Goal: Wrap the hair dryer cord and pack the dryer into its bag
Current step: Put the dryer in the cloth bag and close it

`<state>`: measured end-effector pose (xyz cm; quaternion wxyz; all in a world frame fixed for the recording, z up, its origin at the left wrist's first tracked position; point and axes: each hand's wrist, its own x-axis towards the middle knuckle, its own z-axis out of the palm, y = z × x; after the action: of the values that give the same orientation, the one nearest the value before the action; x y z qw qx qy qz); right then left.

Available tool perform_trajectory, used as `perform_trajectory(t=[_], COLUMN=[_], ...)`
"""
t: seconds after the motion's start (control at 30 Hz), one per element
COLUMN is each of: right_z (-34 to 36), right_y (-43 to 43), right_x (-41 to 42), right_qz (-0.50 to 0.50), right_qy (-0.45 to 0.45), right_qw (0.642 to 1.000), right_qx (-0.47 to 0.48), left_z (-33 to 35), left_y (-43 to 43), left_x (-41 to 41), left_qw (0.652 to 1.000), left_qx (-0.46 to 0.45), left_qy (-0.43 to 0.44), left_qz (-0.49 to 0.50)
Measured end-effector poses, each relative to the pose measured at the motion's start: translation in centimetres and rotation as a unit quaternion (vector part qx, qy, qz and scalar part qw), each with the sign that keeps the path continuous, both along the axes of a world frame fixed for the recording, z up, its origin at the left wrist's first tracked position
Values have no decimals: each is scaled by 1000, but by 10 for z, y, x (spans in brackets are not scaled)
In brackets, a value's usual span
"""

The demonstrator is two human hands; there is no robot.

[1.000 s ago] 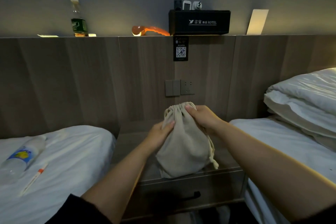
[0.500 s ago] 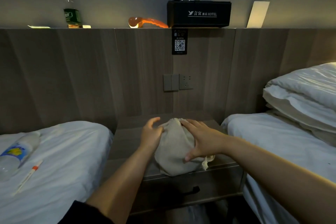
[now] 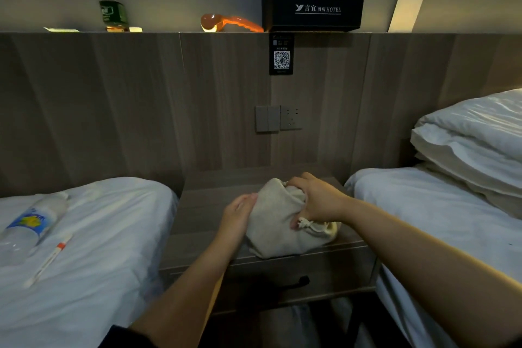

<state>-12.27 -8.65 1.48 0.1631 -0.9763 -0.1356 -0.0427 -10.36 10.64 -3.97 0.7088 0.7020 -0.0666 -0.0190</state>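
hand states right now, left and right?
left hand: open, flat against the drawstring bag.
right hand: gripping the drawstring bag from above.

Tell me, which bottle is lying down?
The clear bottle with the blue-and-yellow label, on its side on the left bed. The green-labelled bottle stands upright on the ledge above the headboard.

Single wide-angle camera worn on my head, looking forward and down, close over the nightstand (image 3: 197, 215) at frame centre, headboard (image 3: 141, 107) rising behind the nightstand into the upper frame
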Motion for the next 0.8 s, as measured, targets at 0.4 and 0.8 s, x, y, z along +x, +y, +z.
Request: perform_trajectory(t=[0.4,0.8], right_z=[-31,-99], right_y=[-31,-85], right_x=[-66,-121], right_qz=[-87,-247], right_qy=[-55,54], right_qw=[970,779], right_qx=[222,574], left_z=[0,-101], left_y=[-50,-32], left_x=[-37,-61], left_qw=[994,971], left_qx=[-84,214], left_qy=[50,29], left_qz=[54,-103])
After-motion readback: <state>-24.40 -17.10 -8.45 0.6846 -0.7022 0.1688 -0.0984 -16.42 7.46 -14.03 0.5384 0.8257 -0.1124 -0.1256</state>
